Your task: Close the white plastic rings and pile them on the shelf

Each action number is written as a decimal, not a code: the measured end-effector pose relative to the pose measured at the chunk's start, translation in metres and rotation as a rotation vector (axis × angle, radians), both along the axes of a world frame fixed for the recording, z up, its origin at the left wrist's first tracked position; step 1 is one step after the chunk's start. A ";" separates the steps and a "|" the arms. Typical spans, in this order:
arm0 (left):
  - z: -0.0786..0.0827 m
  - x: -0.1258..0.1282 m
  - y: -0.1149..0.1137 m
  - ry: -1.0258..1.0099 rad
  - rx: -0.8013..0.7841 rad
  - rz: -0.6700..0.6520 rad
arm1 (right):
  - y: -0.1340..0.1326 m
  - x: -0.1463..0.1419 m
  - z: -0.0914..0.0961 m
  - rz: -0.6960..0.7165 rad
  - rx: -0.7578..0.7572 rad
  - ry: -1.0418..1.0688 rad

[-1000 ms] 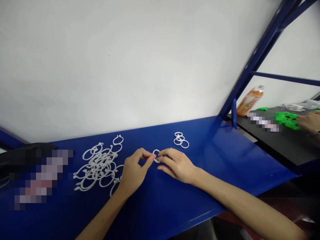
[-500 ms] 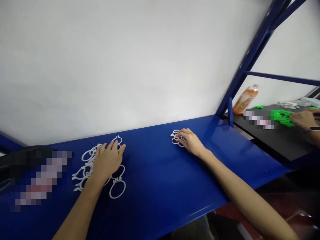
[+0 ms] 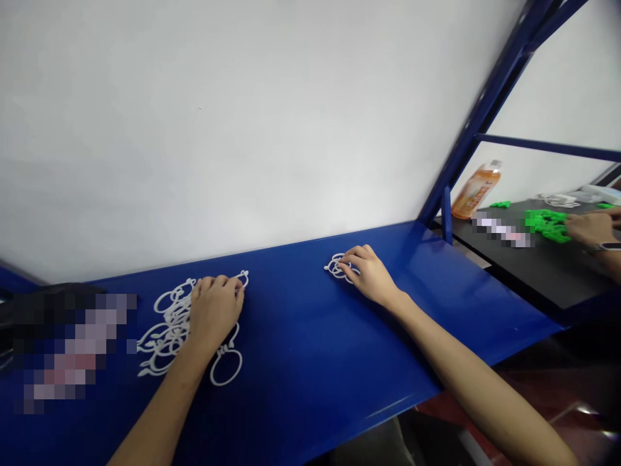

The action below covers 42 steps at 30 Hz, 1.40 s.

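Note:
A tangled pile of white plastic rings lies on the left of the blue shelf. My left hand rests on the pile's right side, its fingers curled down onto a ring near the top. One single ring lies just in front of that hand. Farther right, a small cluster of closed white rings sits near the wall. My right hand lies beside it with fingers stretched out, the tips touching the cluster.
A white wall rises behind the shelf. A blue frame post slants up at the right. Beyond it, on a black table, stand an orange bottle and green parts, with another person's hand on them.
My hands, which held one ring together at the middle, moved apart. The right carried the ring to the small cluster. The left went to the pile and has now curled its fingers.

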State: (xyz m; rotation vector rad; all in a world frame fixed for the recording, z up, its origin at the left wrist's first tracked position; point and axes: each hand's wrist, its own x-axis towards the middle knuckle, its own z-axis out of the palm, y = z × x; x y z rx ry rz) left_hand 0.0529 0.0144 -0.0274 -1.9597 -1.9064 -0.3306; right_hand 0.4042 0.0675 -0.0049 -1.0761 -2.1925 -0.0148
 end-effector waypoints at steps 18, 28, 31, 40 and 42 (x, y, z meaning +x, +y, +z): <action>0.020 0.095 -0.050 -0.219 0.173 -0.812 | -0.057 -0.058 0.001 0.371 -0.631 0.344; 0.022 0.086 -0.044 -0.757 -0.011 -0.606 | -0.053 -0.051 0.003 0.528 -0.506 0.240; 0.024 0.086 -0.045 -0.821 -0.037 -0.630 | -0.056 -0.053 0.004 0.609 -0.443 0.162; 0.030 0.089 -0.051 -0.920 -0.204 -0.701 | -0.066 -0.049 0.001 0.655 -0.151 -0.036; 0.030 0.088 -0.049 -0.936 -0.257 -0.666 | -0.066 -0.050 -0.001 0.625 -0.127 -0.069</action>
